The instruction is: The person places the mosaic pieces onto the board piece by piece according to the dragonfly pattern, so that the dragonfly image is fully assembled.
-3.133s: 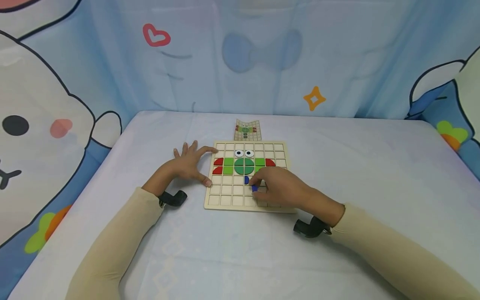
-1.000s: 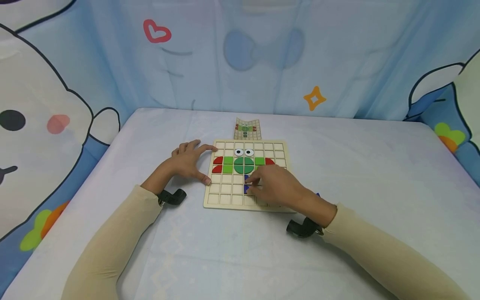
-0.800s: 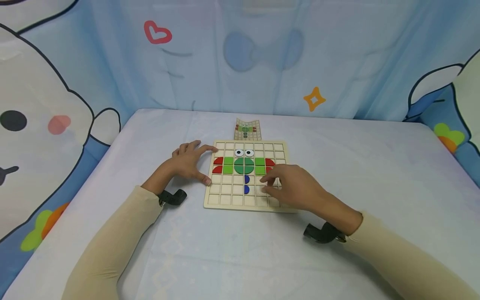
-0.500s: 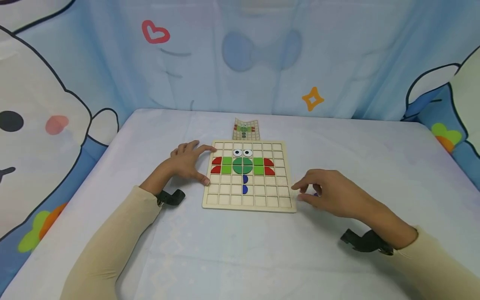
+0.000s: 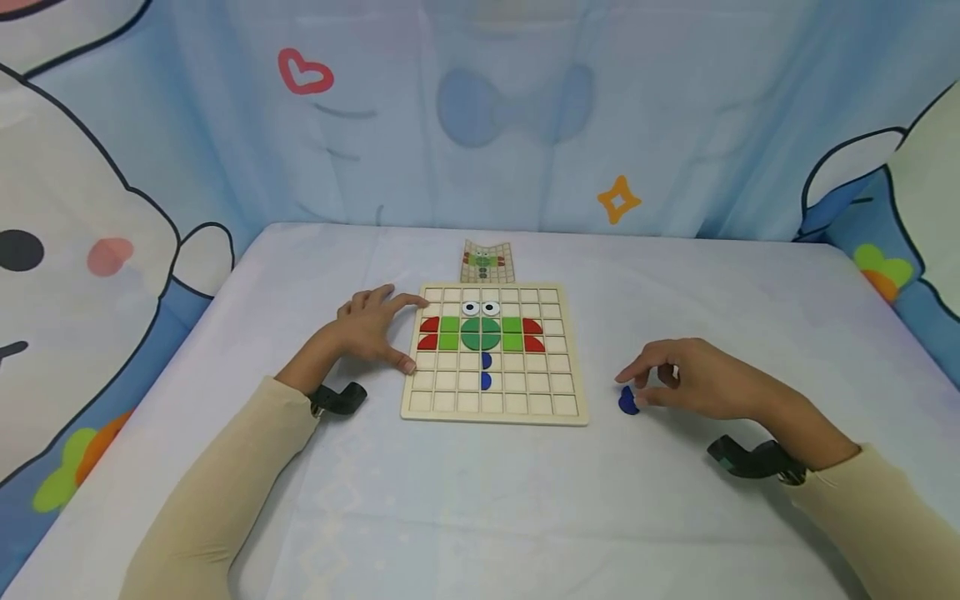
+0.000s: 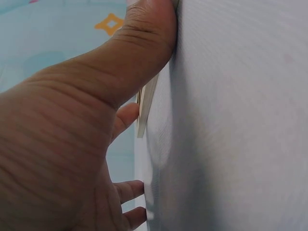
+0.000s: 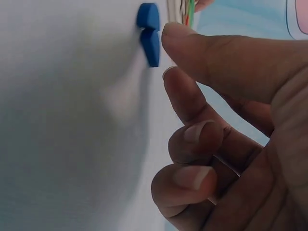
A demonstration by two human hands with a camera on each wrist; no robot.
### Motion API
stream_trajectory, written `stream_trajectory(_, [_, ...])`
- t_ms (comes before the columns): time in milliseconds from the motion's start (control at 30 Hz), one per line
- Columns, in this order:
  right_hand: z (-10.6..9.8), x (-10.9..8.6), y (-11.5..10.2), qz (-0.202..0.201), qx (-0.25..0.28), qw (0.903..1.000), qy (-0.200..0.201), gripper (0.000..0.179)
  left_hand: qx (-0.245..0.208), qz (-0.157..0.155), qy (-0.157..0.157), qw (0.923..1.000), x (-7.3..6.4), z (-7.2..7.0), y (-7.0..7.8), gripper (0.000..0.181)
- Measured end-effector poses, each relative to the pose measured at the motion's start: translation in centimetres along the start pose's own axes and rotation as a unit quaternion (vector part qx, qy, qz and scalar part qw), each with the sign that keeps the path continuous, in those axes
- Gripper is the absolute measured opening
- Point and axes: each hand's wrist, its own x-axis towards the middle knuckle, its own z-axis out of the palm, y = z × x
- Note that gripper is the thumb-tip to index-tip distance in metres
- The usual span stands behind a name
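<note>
A square wooden grid board [image 5: 539, 405] lies flat on the table, bearing red, light green and dark green pieces, two eye pieces and two blue half-round pieces [image 5: 486, 381]. My left hand [image 5: 367, 329] is spread at the board's left side, its thumb and index fingertips at the edge. Right of the board, my right hand [image 5: 693, 379] is over the table with thumb and fingers loosely bent and nothing between them. Close by its fingertips, loose blue pieces [image 5: 627, 402] lie on the cloth. From the right wrist, two blue pieces [image 7: 150, 45] show beside the thumb tip.
A small patterned card [image 5: 487, 262] with a matching picture stands behind the board. White cloth [image 5: 450, 508] covers the table. A blue printed curtain [image 5: 517, 183] hangs along the back, and each wrist carries a black camera [image 5: 339, 398].
My right hand has set a blue piece into the board below the other one, let go, and moved right to the loose blue pieces. The left hand has stayed at the board's edge.
</note>
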Motion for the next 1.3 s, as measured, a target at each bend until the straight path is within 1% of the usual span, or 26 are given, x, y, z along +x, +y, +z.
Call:
stream_trajectory(67, [0.2,0.1,0.3,0.005,0.0,1.0,-0.003,0.033,-0.001,0.003,0.002,1.0,0.1,0.1,0.0,0.101])
stream_trajectory(167, [0.5,0.1,0.7,0.024,-0.008,0.9997,-0.006,0.036,-0.002,0.01,0.006,0.9999,0.3,0.3,0.0,0.101])
stream_trajectory(300, [0.6,0.0,0.9,0.034,-0.013,0.9993,-0.011,0.032,-0.001,0.01,0.005,0.9999,0.5,0.4,0.1,0.101])
stream_trajectory(467, [0.8,0.1,1.0,0.022,-0.012,0.9997,-0.007,0.031,0.003,0.004,0.006,1.0,0.5,0.4,0.0,0.101])
stream_trajectory(700, [1.0,0.1,0.9,0.024,-0.021,0.9994,0.011,0.03,0.006,0.005,0.007,0.9999,0.2,0.2,0.1,0.101])
stream_trajectory(900, [1.1,0.1,1.0,0.011,-0.022,0.9995,0.017,0.027,0.005,0.002,0.003,1.0,0.0,-0.1,0.3,0.101])
stream_trajectory(1133, [1.3,0.3,0.7,0.007,-0.025,0.9995,0.02,0.026,0.005,-0.001,0.001,1.0,0.0,0.0,0.1,0.101])
stream_trajectory(1300, [1.6,0.6,0.5,0.012,-0.039,0.9988,0.025,0.023,0.004,-0.003,0.003,1.0,0.0,0.1,-0.1,0.101])
